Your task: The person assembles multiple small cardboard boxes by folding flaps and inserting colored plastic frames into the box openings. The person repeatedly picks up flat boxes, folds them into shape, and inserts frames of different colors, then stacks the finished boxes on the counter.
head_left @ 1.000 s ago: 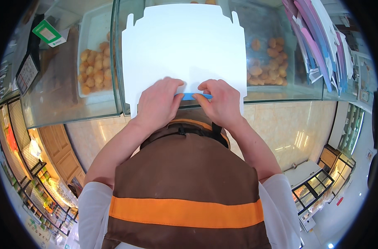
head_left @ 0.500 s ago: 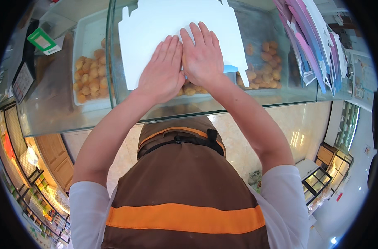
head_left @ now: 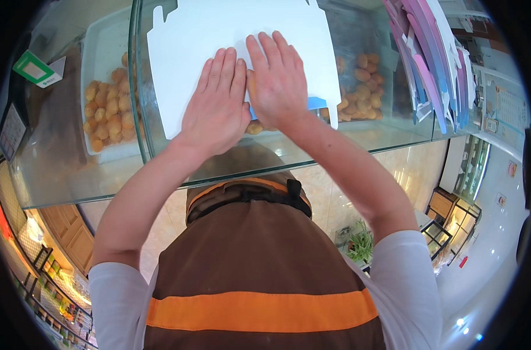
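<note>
A flat white cardboard box blank (head_left: pixel 184 52) with cut tabs lies on the glass counter top (head_left: pixel 219 169). A strip of blue shows at its near edge. My left hand (head_left: pixel 216 108) rests palm down on the card, its fingers stretched out together. Close beside it, my right hand (head_left: pixel 277 81) also presses flat on the card, fingers extended and slightly apart. The two thumbs sit near each other. Neither hand grips anything. Under the glass, round golden pastries (head_left: pixel 361 93) show to the right of the card, and a few more peek out below my hands.
A white tray (head_left: pixel 93 64) with more pastries is at the left under the glass. A green sign stand (head_left: pixel 35 69) is at the far left. Folded pink, blue and white cartons (head_left: pixel 426 58) stand stacked at the right. A leafy plant (head_left: pixel 360 244) is low by my right elbow.
The view has shifted a little, so the counter and card appear further left. Both hands remain flat on the card, and the left sits slightly lower beside the right.
</note>
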A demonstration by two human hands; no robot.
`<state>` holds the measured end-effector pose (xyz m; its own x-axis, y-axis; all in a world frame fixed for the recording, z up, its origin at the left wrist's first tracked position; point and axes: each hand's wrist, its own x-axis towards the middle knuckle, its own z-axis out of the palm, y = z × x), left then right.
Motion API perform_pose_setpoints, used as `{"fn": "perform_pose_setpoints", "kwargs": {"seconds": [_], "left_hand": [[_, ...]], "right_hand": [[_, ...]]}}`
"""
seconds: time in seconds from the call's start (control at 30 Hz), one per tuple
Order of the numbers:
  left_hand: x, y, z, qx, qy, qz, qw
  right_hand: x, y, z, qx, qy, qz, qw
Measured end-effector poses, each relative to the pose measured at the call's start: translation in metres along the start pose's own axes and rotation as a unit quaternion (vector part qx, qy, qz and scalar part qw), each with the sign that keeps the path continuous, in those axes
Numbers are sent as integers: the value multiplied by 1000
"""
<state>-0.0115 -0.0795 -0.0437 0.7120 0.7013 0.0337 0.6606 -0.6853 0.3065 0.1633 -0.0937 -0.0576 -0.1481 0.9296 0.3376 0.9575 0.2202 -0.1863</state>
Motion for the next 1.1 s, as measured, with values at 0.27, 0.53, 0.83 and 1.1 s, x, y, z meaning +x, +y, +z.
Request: {"fn": "perform_pose_setpoints", "kwargs": {"seconds": [0.27, 0.53, 0.83, 1.1], "left_hand": [[16, -5, -6, -35, -5, 50, 998], [11, -9, -3, -125, 85, 18, 988], [2, 12, -12, -36, 16, 140, 989], [-37, 44, -32, -139, 11, 46, 989]], "right_hand": [[-6, 31, -15, 22, -23, -15, 999], [3, 2, -7, 77, -27, 57, 995], [-7, 105, -31, 106, -16, 125, 986], [-65, 131, -92, -12, -60, 28, 998]]}}
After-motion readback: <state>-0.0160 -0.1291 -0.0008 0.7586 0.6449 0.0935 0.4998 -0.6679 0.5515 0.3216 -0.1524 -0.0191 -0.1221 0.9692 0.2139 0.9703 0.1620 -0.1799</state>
